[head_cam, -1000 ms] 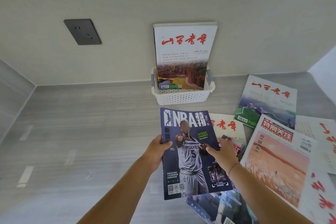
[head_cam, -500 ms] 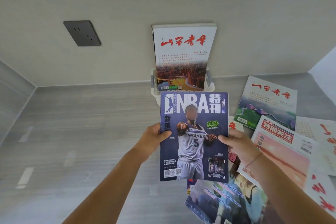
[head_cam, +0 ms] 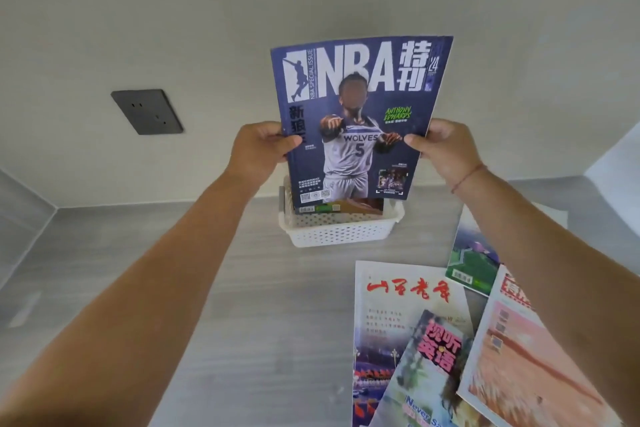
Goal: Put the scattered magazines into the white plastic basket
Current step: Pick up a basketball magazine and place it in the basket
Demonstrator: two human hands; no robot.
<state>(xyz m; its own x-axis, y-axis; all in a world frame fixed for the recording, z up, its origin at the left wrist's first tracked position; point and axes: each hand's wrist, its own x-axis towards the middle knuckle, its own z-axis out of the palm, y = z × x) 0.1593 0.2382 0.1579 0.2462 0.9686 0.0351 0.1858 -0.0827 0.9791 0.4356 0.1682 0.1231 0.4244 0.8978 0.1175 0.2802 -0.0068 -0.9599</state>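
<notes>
Your left hand (head_cam: 258,149) pinches the left edge of the NBA magazine (head_cam: 356,121), thumb on the front cover and the other fingers hidden behind it; your right hand (head_cam: 441,149) grips the right edge the same way, at about the same height. Both are closed on the magazine, each roughly level with the cover's middle.

The magazine stands upright, long axis vertical, cover facing you. Its bottom edge sits directly over the white plastic basket (head_cam: 341,230), at or just inside the rim; I cannot tell if it touches the floor of the basket. So the move ahead looks like a straight drop downward, with both hands equally placed to guide it. A magazine already in the basket (head_cam: 341,207) shows as a strip just below the bottom edge; whether it stands behind or in front cannot be told.

Readable on the cover: "NBA", "NBA SPECIAL ISSUE", "24", "ANTHONY EDWARDS", "WOLVES 5", plus Chinese characters.

Nearer you, on the right of the grey surface (head_cam: 138,270), more magazines lie flat and overlapping: a white one with red calligraphy (head_cam: 391,315), one reading "Never" (head_cam: 426,381), a pinkish one (head_cam: 519,364), and a green-cornered one (head_cam: 471,263).
</notes>
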